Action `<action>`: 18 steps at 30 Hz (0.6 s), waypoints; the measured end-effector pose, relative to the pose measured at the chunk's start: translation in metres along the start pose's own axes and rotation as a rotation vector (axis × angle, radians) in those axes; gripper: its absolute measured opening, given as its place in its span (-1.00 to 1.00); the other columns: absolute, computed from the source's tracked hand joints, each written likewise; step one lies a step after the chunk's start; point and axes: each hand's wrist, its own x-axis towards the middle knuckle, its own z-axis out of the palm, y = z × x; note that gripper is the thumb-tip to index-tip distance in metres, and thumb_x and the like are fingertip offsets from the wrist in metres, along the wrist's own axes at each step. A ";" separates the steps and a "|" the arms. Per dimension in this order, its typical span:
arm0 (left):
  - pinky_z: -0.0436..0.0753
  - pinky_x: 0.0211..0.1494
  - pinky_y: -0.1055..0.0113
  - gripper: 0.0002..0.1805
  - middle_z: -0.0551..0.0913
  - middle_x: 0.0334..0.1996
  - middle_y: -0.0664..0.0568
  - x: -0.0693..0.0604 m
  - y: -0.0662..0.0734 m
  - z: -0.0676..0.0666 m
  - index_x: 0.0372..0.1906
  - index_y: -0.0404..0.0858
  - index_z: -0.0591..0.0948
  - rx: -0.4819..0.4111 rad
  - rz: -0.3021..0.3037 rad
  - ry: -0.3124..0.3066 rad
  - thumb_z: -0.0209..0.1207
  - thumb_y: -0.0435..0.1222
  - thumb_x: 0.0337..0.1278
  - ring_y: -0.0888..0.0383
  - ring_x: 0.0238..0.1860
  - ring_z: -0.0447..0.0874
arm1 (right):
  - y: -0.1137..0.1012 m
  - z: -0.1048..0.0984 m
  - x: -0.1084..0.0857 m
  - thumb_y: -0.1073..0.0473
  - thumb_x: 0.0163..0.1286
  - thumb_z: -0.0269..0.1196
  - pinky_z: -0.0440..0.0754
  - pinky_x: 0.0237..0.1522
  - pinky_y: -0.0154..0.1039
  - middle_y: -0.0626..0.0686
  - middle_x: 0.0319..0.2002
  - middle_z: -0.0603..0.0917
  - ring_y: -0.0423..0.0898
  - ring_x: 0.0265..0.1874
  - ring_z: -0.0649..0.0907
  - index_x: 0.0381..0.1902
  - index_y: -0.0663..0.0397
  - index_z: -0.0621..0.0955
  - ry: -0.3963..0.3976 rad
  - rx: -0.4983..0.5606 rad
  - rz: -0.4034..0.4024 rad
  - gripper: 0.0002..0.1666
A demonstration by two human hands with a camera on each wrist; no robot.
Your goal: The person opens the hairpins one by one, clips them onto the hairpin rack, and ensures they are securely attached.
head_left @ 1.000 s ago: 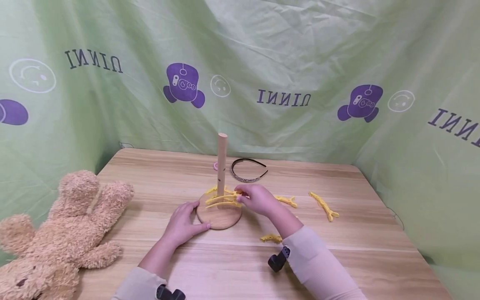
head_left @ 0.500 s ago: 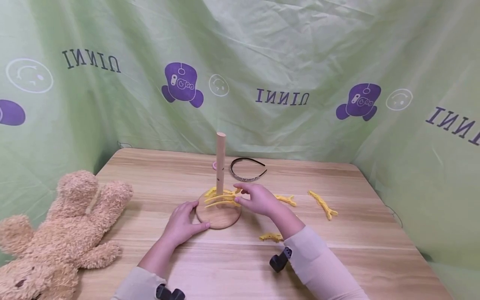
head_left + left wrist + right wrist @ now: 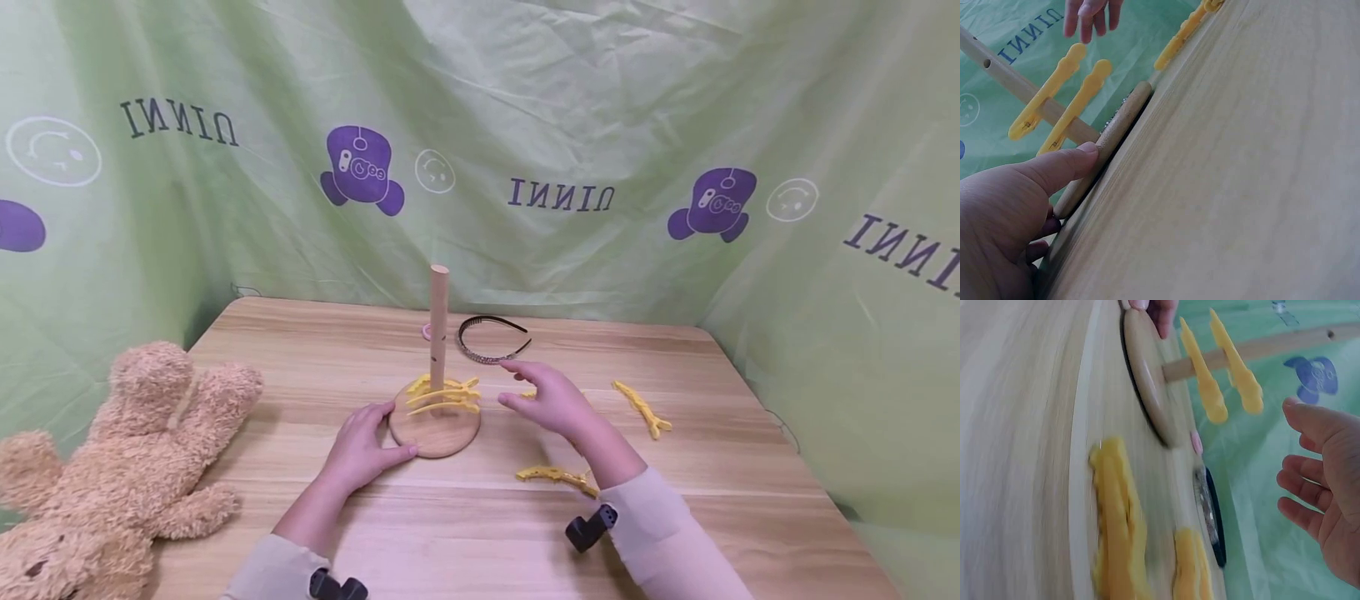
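A wooden post (image 3: 439, 325) rises from a round wooden base (image 3: 435, 437). Yellow clips (image 3: 442, 404) sit low on the post, reaching out to its right; the left wrist view shows two of them (image 3: 1047, 100) across it. My left hand (image 3: 362, 450) grips the base at its left edge, thumb on top in the left wrist view. Right of the clips, my right hand (image 3: 551, 400) hovers with nothing in it, fingers parted; in the right wrist view the hand (image 3: 1335, 481) is apart from the clips (image 3: 1238, 369).
More yellow clips lie on the table, one at the right (image 3: 642, 410), one nearer the front (image 3: 557, 477) and one partly behind the right hand. A black headband (image 3: 487, 360) and a small pink ring (image 3: 427, 332) are behind. A teddy bear (image 3: 142, 467) lies at the left.
My right hand has let go of the yellow clip and moved right, away from the post. The clip stays on the post. My left hand still holds the base.
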 end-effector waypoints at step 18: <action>0.23 0.46 -0.23 -0.03 0.41 0.32 -0.36 0.001 0.000 0.000 0.35 -0.41 0.37 -0.003 -0.008 -0.008 0.45 0.03 -0.14 -0.33 0.38 0.26 | 0.093 -0.035 -0.074 0.05 0.34 0.31 0.32 0.35 0.29 0.31 0.33 0.40 0.29 0.30 0.38 0.35 0.19 0.40 0.254 0.156 0.265 -0.31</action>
